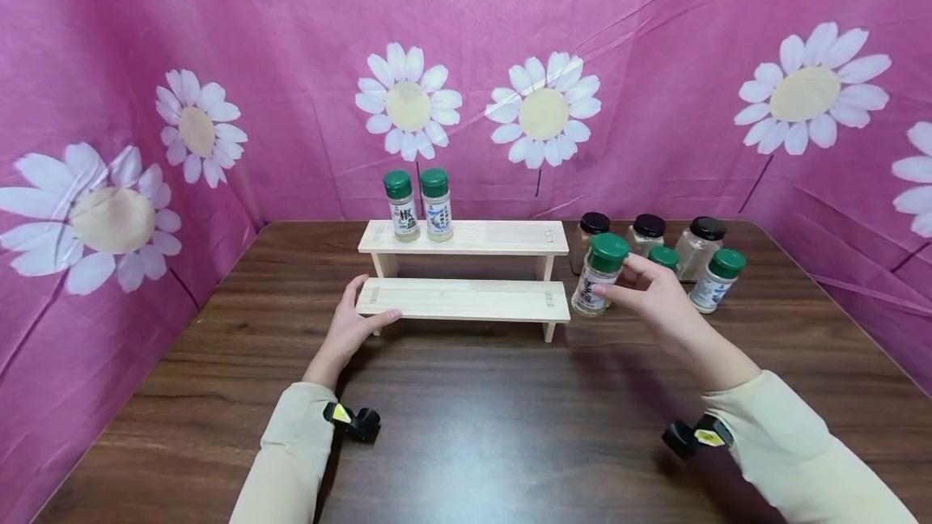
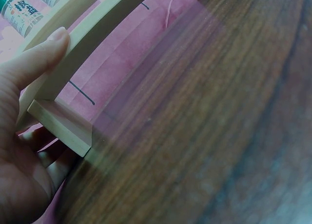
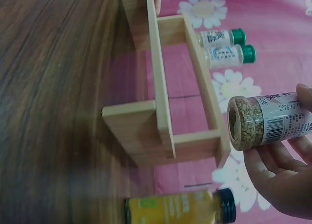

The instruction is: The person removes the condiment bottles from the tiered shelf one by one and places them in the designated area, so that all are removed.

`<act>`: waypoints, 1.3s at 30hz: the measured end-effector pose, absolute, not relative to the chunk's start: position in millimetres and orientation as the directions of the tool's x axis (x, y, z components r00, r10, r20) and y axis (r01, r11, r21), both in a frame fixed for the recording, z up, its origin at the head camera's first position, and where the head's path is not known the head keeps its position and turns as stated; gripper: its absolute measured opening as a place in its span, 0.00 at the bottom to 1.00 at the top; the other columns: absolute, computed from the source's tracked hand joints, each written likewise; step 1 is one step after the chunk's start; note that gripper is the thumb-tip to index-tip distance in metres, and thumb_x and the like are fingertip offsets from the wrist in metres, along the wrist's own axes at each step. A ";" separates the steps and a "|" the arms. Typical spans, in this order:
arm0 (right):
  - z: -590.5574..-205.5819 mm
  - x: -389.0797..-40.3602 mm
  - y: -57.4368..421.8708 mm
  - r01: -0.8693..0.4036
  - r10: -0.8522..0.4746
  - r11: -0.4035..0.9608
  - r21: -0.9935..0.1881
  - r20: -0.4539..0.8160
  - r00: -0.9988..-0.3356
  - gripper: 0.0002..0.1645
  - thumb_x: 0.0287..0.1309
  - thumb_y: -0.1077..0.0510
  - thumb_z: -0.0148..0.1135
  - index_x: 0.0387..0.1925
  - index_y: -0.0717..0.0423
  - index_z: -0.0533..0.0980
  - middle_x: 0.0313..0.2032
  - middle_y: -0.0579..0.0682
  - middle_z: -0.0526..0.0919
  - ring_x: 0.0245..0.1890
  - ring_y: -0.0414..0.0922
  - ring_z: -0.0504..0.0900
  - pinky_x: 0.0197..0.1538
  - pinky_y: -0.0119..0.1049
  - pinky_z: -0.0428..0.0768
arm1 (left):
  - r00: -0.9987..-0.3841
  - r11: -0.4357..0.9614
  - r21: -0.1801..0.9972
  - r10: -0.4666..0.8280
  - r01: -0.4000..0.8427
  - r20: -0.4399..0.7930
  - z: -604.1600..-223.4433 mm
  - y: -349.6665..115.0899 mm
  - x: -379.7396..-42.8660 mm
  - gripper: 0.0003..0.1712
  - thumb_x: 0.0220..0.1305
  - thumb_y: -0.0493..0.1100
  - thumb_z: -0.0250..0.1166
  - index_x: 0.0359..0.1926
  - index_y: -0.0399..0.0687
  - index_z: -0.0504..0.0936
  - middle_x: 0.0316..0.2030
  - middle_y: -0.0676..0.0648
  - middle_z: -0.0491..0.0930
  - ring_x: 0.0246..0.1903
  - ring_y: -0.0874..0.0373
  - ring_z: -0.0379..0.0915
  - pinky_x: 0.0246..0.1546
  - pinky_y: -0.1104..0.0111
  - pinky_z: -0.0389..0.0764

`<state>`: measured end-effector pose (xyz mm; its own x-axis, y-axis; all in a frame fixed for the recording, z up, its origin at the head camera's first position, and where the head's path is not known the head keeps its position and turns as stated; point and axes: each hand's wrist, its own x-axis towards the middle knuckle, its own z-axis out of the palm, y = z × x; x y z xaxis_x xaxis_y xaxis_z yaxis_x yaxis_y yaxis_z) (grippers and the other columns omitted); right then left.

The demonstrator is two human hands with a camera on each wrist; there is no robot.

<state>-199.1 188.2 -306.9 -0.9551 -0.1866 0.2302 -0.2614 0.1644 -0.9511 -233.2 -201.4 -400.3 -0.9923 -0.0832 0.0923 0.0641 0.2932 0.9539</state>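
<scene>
A two-tier wooden spice rack [image 1: 466,297] stands on the table. My left hand [image 1: 345,334] grips the left end of its lower step, the thumb along the front edge and the fingers round the side. To the right of the rack, my right hand [image 1: 662,310] holds a green-lidded spice jar [image 1: 591,285] between thumb and fingers, slightly tilted. Pale, sesame-like grains show through the jar's clear base [image 3: 243,121] in the right wrist view. On the upper step's left half, two green-lidded shakers, one [image 1: 403,213] beside the other [image 1: 438,213], stand upright.
Behind and beside my right hand stand several jars: black-lidded ones such as the large jar [image 1: 701,245], and a green-lidded shaker [image 1: 717,281]. A yellow-filled bottle [image 3: 175,208] is close to the rack's right end. A pink flowered cloth [image 1: 466,23] hangs behind the table [image 1: 466,427].
</scene>
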 end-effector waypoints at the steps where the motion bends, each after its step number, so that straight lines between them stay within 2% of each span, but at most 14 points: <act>1: -308.2 -198.4 190.3 -0.261 -0.184 0.161 -0.952 0.231 -0.956 0.19 0.47 0.64 0.62 0.42 0.43 0.73 0.36 0.39 0.78 0.38 0.37 0.74 0.37 0.28 0.71 | -0.992 0.294 0.954 -0.082 0.064 0.092 -400.4 -201.5 -233.3 0.49 0.40 0.38 0.71 0.60 0.42 0.52 0.53 0.39 0.60 0.49 0.51 0.56 0.52 0.62 0.53; 4: -315.0 -198.8 197.3 -0.264 -0.183 0.147 -0.953 0.236 -0.954 0.19 0.48 0.64 0.61 0.42 0.43 0.74 0.36 0.40 0.78 0.38 0.37 0.74 0.38 0.27 0.71 | -0.992 0.298 0.952 -0.081 0.065 0.093 -400.8 -201.6 -233.5 0.48 0.40 0.38 0.71 0.60 0.42 0.52 0.53 0.39 0.61 0.49 0.51 0.56 0.52 0.62 0.53; 11: -349.2 -216.6 218.5 -0.279 -0.231 0.020 -0.960 0.267 -0.936 0.21 0.47 0.62 0.62 0.47 0.54 0.73 0.40 0.46 0.77 0.41 0.39 0.73 0.40 0.28 0.69 | -0.992 0.300 0.952 -0.084 0.061 0.090 -401.3 -201.7 -233.4 0.48 0.40 0.38 0.71 0.60 0.42 0.52 0.52 0.40 0.61 0.49 0.51 0.56 0.52 0.62 0.53; 16: -352.6 -214.6 220.5 -0.200 -0.225 -0.018 -0.980 0.199 -0.954 0.20 0.47 0.61 0.62 0.45 0.48 0.74 0.40 0.44 0.77 0.41 0.37 0.73 0.41 0.28 0.69 | -0.993 0.302 0.951 -0.081 0.061 0.089 -401.1 -201.6 -233.0 0.48 0.40 0.38 0.71 0.60 0.42 0.52 0.53 0.40 0.61 0.49 0.51 0.56 0.52 0.62 0.53; 22: -344.7 -204.9 216.0 -0.120 -0.196 -0.094 -0.988 0.137 -0.971 0.21 0.48 0.71 0.57 0.38 0.42 0.76 0.36 0.41 0.77 0.39 0.35 0.72 0.39 0.26 0.70 | -0.993 0.307 0.950 -0.080 0.055 0.083 -399.7 -201.4 -232.9 0.48 0.40 0.40 0.71 0.61 0.44 0.52 0.54 0.40 0.59 0.50 0.51 0.55 0.53 0.61 0.53; 35: -393.5 -228.8 240.2 -0.092 -0.209 -0.107 -0.990 0.113 -0.971 0.17 0.47 0.62 0.62 0.42 0.48 0.75 0.39 0.43 0.76 0.41 0.37 0.72 0.42 0.28 0.70 | -0.989 0.296 0.950 -0.073 0.099 0.125 -401.3 -202.1 -234.0 0.48 0.40 0.37 0.70 0.60 0.40 0.52 0.52 0.39 0.61 0.48 0.51 0.57 0.52 0.62 0.54; 39: -381.6 -219.4 233.3 -0.083 -0.202 -0.149 -0.985 0.112 -0.973 0.16 0.46 0.64 0.62 0.39 0.47 0.76 0.38 0.42 0.76 0.40 0.36 0.72 0.42 0.28 0.69 | -0.989 0.299 0.949 -0.076 0.097 0.125 -401.2 -202.0 -234.2 0.48 0.40 0.38 0.70 0.60 0.40 0.52 0.52 0.39 0.61 0.48 0.52 0.57 0.52 0.62 0.54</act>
